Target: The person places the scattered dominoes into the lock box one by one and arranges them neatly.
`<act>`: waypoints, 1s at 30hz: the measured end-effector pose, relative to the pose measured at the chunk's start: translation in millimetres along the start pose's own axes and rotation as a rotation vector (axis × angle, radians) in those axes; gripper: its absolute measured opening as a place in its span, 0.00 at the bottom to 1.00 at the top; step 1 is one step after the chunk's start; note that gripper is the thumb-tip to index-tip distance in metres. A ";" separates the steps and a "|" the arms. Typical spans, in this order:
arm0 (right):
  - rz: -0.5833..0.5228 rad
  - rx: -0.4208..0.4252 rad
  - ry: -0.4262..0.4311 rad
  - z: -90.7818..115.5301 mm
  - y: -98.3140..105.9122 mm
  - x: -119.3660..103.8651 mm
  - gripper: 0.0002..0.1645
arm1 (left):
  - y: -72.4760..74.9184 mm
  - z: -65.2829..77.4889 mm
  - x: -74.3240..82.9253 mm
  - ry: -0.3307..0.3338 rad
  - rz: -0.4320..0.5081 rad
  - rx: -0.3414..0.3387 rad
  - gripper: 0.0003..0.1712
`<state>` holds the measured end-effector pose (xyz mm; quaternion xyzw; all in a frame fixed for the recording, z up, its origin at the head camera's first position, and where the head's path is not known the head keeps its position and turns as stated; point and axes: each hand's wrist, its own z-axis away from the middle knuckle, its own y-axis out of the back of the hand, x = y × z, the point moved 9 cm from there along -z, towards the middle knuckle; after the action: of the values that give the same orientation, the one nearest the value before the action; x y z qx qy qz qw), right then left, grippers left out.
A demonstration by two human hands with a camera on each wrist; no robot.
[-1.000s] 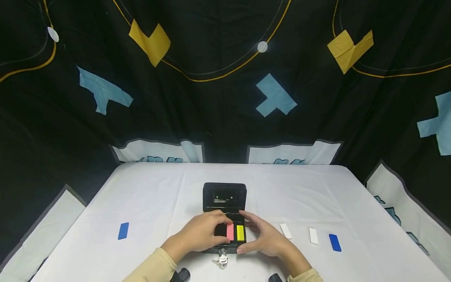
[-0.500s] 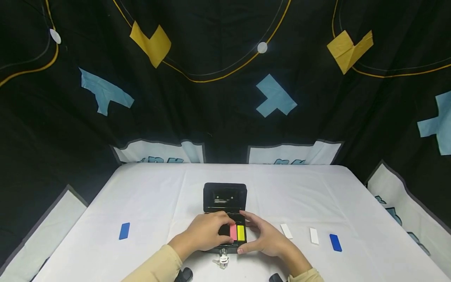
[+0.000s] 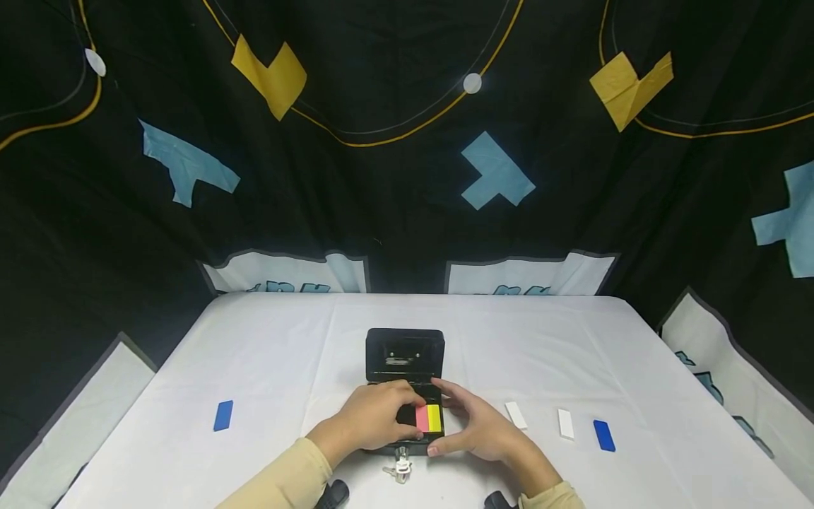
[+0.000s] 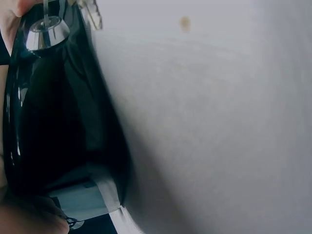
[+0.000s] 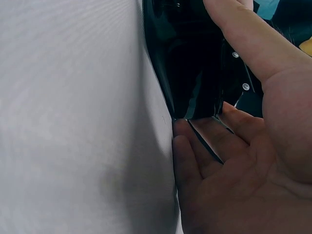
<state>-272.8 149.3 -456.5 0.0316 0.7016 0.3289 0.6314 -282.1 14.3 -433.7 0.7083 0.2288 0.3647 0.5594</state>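
Observation:
A black metal box [image 3: 381, 447] stands at the table's middle with its lid [image 3: 405, 346] raised. Inside, a pink block [image 3: 422, 418] lies flush against a yellow block [image 3: 434, 418] at the right end. My left hand [image 3: 372, 418] reaches over the box's left part and pinches the pink block between thumb and fingers, hiding much of the interior. Around the box's right side, my right hand [image 3: 478, 428] holds it, thumb at the front and fingers along the side and back, as the right wrist view shows. A silver lock [image 4: 47, 35] with keys [image 3: 399, 470] sits at the front.
On the white table [image 3: 273, 353] lie a blue block [image 3: 223, 416] at left, two white blocks [image 3: 516, 416] to the right, and another blue block [image 3: 604, 435] beyond them. A dark curtain [image 3: 394, 212] hangs behind. Black objects [image 3: 333, 493] show near the wrists.
My left hand has slid the pink block rightward inside the box, closing the gap to the yellow block. My right hand has stayed at the box's right side.

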 end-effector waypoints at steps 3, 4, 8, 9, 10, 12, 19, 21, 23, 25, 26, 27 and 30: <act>-0.002 -0.001 0.005 -0.2 0.0 -0.3 0.62 | 0.4 -0.4 0.2 -0.001 -0.002 -0.002 0.26; -0.002 -0.002 0.006 -0.3 0.1 -0.3 0.62 | 0.5 -0.6 0.2 -0.001 -0.003 -0.001 0.26; -0.006 -0.002 0.005 -0.5 0.3 -0.4 0.62 | 1.0 -1.5 0.0 0.000 -0.003 0.002 0.27; -0.007 -0.002 0.003 -0.5 0.3 -0.3 0.62 | 1.1 -1.7 -0.1 0.002 0.001 0.002 0.27; -0.009 -0.002 0.002 -0.5 0.3 -0.2 0.62 | 1.0 -1.8 -0.3 0.004 0.003 0.002 0.28; -0.013 -0.002 0.002 -0.3 0.2 -0.3 0.62 | 0.6 -1.7 -0.8 0.008 0.011 -0.002 0.29; -0.024 -0.007 0.015 0.3 -0.4 -0.3 0.63 | 3.4 1.8 -2.3 0.010 0.094 -0.015 0.31; -0.021 -0.005 0.015 0.3 -0.1 0.0 0.63 | 4.2 2.8 -3.4 0.004 0.126 -0.015 0.31; -0.021 -0.006 0.015 -0.1 0.0 -0.2 0.63 | 5.3 4.6 -4.5 -0.002 0.166 -0.018 0.30; -0.023 -0.008 0.013 -0.5 -0.2 -0.5 0.63 | 6.4 6.8 -5.1 -0.013 0.192 -0.018 0.29; -0.025 -0.009 0.011 -0.6 -0.2 -0.5 0.63 | 7.2 7.9 -5.3 -0.020 0.199 -0.017 0.28; -0.027 -0.010 0.009 -0.7 -0.3 -0.5 0.63 | 7.5 8.9 -5.6 -0.026 0.212 -0.018 0.28; -0.026 -0.008 0.006 -0.9 -0.1 -0.4 0.63 | 8.5 11.3 -6.8 -0.040 0.242 -0.023 0.27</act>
<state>-273.5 148.6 -456.2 0.0191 0.7026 0.3236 0.6334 -278.4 0.0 -428.6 0.7314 0.1262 0.4180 0.5239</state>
